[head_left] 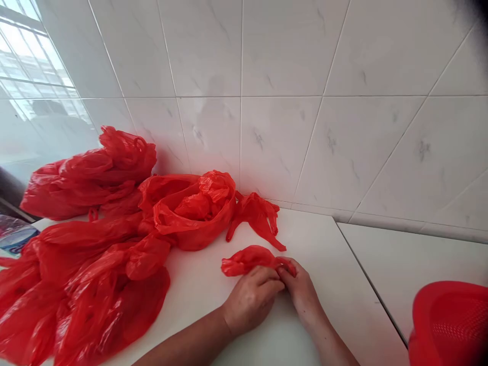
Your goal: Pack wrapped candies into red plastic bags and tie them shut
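Observation:
A small red plastic bag (249,258), gathered into a narrow bunch, lies over the white table in front of me. My left hand (254,297) is closed at its near edge, the fingers curled against the plastic. My right hand (299,284) pinches the bag's right end between thumb and fingers. The two hands almost meet, and their fingertips partly hide the plastic between them. Just beyond, another crumpled red bag (257,216) lies with its handles spread out.
Behind it an open red bag (190,234) holds crumpled red bags. Large red bag heaps (87,178) fill the left side. A red plastic basket (427,310) stands at the lower right, past a seam in the white table (324,244). A tiled wall (282,137) bounds the back.

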Available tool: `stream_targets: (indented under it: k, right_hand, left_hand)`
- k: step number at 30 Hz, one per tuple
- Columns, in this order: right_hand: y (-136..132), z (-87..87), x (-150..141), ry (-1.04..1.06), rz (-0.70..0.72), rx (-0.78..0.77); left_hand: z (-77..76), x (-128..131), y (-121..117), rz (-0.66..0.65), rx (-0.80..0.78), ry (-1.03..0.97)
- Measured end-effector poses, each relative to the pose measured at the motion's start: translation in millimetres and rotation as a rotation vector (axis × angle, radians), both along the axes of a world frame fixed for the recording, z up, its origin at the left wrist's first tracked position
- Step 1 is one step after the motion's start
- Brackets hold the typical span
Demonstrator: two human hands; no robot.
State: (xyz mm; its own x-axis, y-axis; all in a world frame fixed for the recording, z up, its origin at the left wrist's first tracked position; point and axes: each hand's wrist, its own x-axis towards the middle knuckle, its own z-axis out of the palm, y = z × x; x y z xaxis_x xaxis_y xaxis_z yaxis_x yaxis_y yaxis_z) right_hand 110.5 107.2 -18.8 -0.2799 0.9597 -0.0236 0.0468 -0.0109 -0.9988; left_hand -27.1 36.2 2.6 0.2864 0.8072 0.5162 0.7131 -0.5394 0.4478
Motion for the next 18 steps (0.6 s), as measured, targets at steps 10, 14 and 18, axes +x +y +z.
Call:
stream_targets:
  k: [10,14,18]
  right_hand:
    - [11,8.6,40,0.116,-0.046,-0.175]
    - [23,9.3,61,0.3,-0.148,-0.232]
    - [33,12.7,86,0.447,-0.218,-0.212]
  left_hand:
    - [-3.7,-60,23,0.295,-0.089,0.071]
    - [-5.1,-69,26,0.36,-0.081,0.012]
    - [-8.8,-82,30,0.442,-0.073,-0.079]
